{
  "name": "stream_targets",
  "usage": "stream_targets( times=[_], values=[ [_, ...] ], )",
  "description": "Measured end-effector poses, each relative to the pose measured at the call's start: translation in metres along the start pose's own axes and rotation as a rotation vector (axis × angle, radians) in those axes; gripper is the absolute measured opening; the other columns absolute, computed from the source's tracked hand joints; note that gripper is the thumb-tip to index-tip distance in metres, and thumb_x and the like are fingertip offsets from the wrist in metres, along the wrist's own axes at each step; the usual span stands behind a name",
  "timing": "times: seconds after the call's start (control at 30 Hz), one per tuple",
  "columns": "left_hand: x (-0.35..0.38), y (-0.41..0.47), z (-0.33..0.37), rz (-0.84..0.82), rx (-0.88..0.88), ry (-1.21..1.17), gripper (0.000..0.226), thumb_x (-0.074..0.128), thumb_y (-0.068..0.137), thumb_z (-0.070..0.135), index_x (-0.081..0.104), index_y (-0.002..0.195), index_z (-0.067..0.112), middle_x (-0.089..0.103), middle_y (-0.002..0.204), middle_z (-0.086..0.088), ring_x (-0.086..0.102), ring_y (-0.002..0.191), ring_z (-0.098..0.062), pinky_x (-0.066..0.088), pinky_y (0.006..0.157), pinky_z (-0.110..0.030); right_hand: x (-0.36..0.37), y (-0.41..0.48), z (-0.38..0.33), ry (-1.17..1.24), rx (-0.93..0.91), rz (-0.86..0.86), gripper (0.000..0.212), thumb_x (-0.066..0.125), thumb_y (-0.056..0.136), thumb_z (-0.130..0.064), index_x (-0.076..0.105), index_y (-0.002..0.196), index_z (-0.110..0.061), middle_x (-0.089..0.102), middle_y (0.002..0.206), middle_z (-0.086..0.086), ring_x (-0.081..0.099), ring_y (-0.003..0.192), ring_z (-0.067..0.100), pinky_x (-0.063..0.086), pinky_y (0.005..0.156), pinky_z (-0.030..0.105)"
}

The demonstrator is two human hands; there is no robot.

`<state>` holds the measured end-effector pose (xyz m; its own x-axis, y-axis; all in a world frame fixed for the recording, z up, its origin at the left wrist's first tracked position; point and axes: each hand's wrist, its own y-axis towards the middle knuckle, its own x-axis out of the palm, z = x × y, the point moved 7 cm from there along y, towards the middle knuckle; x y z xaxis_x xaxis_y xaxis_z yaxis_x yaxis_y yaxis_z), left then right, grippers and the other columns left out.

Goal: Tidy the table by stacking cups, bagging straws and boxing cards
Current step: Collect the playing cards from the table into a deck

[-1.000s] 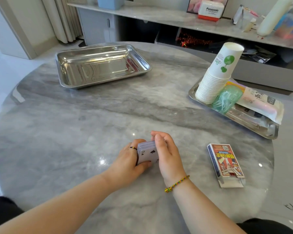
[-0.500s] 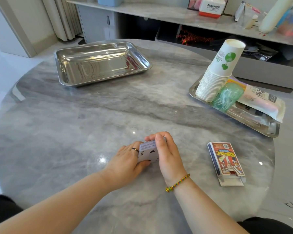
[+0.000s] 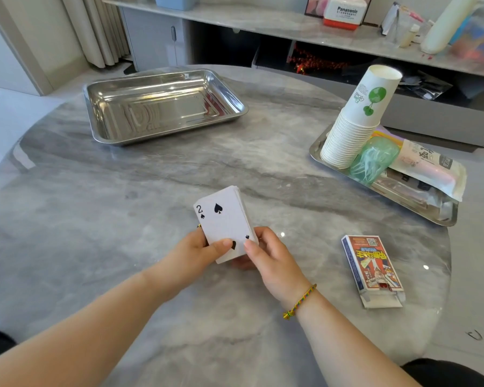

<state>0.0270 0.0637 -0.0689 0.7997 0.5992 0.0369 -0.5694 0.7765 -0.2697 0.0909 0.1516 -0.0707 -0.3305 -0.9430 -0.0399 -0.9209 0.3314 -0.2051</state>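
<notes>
Two bare hands hold a squared deck of cards [image 3: 224, 222] above the near middle of a round grey marble table [image 3: 123, 191]. The deck stands tilted up, its long axis running away from the person and leaning slightly left, with the two of spades facing the camera. The left hand [image 3: 192, 254] grips the lower left corner, thumb pressed on the card face; the right hand [image 3: 268, 256] pinches the lower right corner with curled fingers.

To the right, the printed cardboard card box [image 3: 372, 265] lies flat on the table, its long axis pointing away, its open flap toward the person. Beyond it a shiny steel tray [image 3: 442, 216] carries a leaning stack of white paper cups [image 3: 352, 129], a green translucent bag, possibly of straws [image 3: 373, 160], and a sealed pouch [image 3: 430, 166]. A second steel tray [image 3: 162, 106] sits far left.
</notes>
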Motion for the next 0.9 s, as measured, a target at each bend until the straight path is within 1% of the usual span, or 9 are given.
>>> stream_targets(
  times=[0.1, 0.2, 0.27, 0.37, 0.43, 0.57, 0.67, 0.77, 0.9],
  values=[
    [0.008, -0.003, 0.004, -0.029, 0.051, 0.007, 0.020, 0.051, 0.074, 0.031, 0.062, 0.086, 0.021, 0.068, 0.065, 0.012, 0.060, 0.066, -0.002, 0.047, 0.064, -0.013, 0.004, -0.003, -0.002, -0.027, 0.018, -0.023, 0.017, 0.037, 0.096, -0.010, 0.041, 0.083, -0.020, 0.059, 0.073, 0.002, 0.058, 0.047, 0.004, 0.048, 0.056, 0.023],
    [0.010, -0.008, 0.020, -0.140, 0.145, -0.088, 0.026, 0.070, 0.064, 0.041, 0.070, 0.082, 0.021, 0.068, 0.071, 0.002, 0.062, 0.069, -0.010, 0.048, 0.067, -0.017, 0.007, -0.006, -0.011, 0.167, 0.047, -0.123, 0.016, 0.035, 0.096, -0.007, 0.042, 0.084, -0.013, 0.062, 0.061, 0.001, 0.058, 0.042, 0.006, 0.049, 0.047, 0.019],
    [0.008, -0.012, 0.024, -0.253, 0.150, -0.288, 0.051, 0.079, 0.050, 0.053, 0.072, 0.092, 0.025, 0.070, 0.086, -0.005, 0.064, 0.079, -0.020, 0.053, 0.074, -0.024, 0.018, -0.010, -0.015, 0.286, 0.088, -0.273, 0.008, 0.045, 0.093, -0.014, 0.044, 0.086, -0.010, 0.065, 0.054, 0.001, 0.061, 0.043, 0.010, 0.050, 0.047, 0.020],
    [0.007, -0.015, 0.026, -0.420, 0.104, -0.531, 0.076, 0.082, 0.049, 0.051, 0.061, 0.117, 0.025, 0.064, 0.119, 0.000, 0.059, 0.111, -0.016, 0.052, 0.085, -0.032, 0.034, -0.017, -0.012, 0.415, 0.134, -0.459, 0.048, 0.069, 0.067, -0.041, 0.048, 0.095, -0.009, 0.069, 0.062, 0.002, 0.067, 0.053, 0.013, 0.054, 0.054, 0.023],
    [0.009, -0.017, 0.029, -0.478, 0.128, -0.547, 0.074, 0.081, 0.055, 0.047, 0.057, 0.121, 0.024, 0.063, 0.119, 0.002, 0.056, 0.115, -0.015, 0.051, 0.086, -0.033, 0.038, -0.019, -0.010, 0.488, 0.159, -0.509, 0.061, 0.073, 0.059, -0.047, 0.050, 0.100, -0.009, 0.071, 0.068, 0.002, 0.069, 0.059, 0.015, 0.056, 0.060, 0.025],
    [0.008, -0.013, 0.027, -0.317, 0.127, -0.603, 0.069, 0.088, 0.038, 0.045, 0.069, 0.099, 0.020, 0.070, 0.090, 0.000, 0.066, 0.094, -0.017, 0.055, 0.077, -0.033, 0.039, -0.017, -0.003, 0.594, 0.226, -0.485, 0.068, 0.083, 0.049, -0.045, 0.058, 0.100, -0.008, 0.072, 0.076, 0.005, 0.070, 0.064, 0.019, 0.057, 0.063, 0.029],
    [0.008, -0.013, 0.024, -0.156, 0.089, -0.603, 0.082, 0.090, 0.023, 0.047, 0.062, 0.093, 0.015, 0.069, 0.077, 0.001, 0.068, 0.081, -0.014, 0.057, 0.066, -0.030, 0.044, -0.016, -0.001, 0.696, 0.235, -0.424, 0.072, 0.086, 0.044, -0.044, 0.060, 0.101, -0.007, 0.073, 0.084, 0.007, 0.071, 0.071, 0.020, 0.058, 0.065, 0.029],
    [0.009, -0.015, 0.022, -0.062, 0.089, -0.496, 0.091, 0.088, 0.018, 0.050, 0.055, 0.095, 0.016, 0.070, 0.075, 0.004, 0.069, 0.080, -0.010, 0.056, 0.060, -0.026, 0.050, -0.018, 0.001, 0.786, 0.243, -0.365, 0.073, 0.088, 0.040, -0.042, 0.062, 0.098, -0.006, 0.073, 0.077, 0.007, 0.070, 0.067, 0.018, 0.057, 0.061, 0.027],
    [0.011, -0.015, 0.026, -0.101, 0.128, -0.312, 0.096, 0.087, 0.023, 0.055, 0.051, 0.105, 0.021, 0.071, 0.088, 0.005, 0.067, 0.086, -0.011, 0.055, 0.065, -0.028, 0.044, -0.019, 0.000, 0.830, 0.232, -0.318, 0.071, 0.088, 0.039, -0.038, 0.061, 0.095, -0.006, 0.068, 0.062, 0.004, 0.065, 0.051, 0.013, 0.055, 0.054, 0.025]
  ],
)
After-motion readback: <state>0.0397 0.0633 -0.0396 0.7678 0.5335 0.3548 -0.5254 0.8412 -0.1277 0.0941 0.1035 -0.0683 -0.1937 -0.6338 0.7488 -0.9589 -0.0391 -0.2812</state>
